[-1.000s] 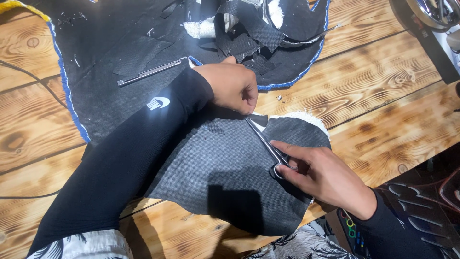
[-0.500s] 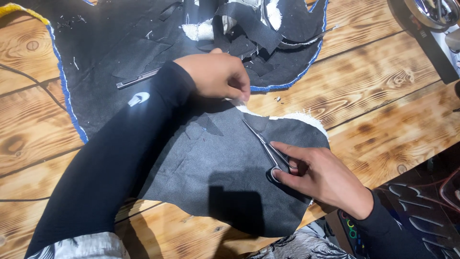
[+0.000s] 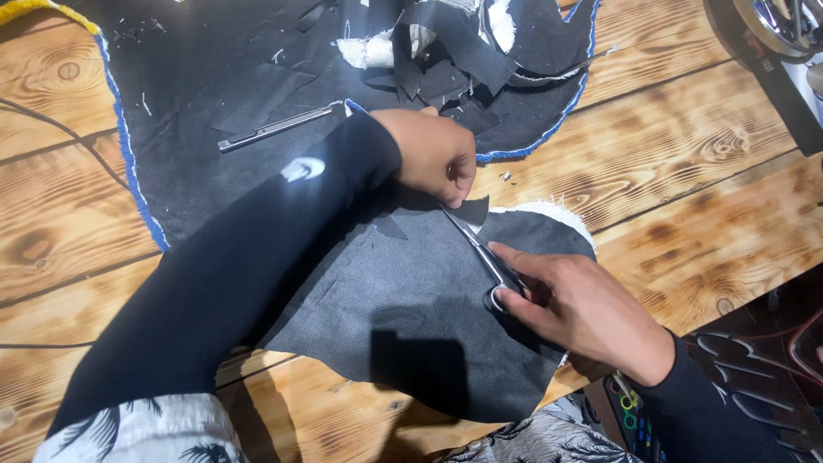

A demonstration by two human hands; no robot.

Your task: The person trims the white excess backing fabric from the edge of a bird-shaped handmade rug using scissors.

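A dark grey piece of fabric (image 3: 403,317) with a white fluffy edge (image 3: 549,212) lies on the wooden table (image 3: 686,163). My right hand (image 3: 583,313) grips small steel scissors (image 3: 480,249), whose blades point up-left into the cloth's upper edge. My left hand (image 3: 433,154), in a black sleeve, pinches a small dark flap of the fabric (image 3: 471,210) right at the scissor tips.
A larger black mat with a blue fringe (image 3: 129,154) lies behind, carrying a heap of black and white fabric scraps (image 3: 437,51) and a slim metal tool (image 3: 274,129). A dark cable (image 3: 60,133) crosses the table at left. Dark equipment (image 3: 771,51) stands at the upper right.
My left hand lifted away up-left, then came back down to pinch the flap at the scissor tips. The scissors stayed in the cut, shifting slightly.
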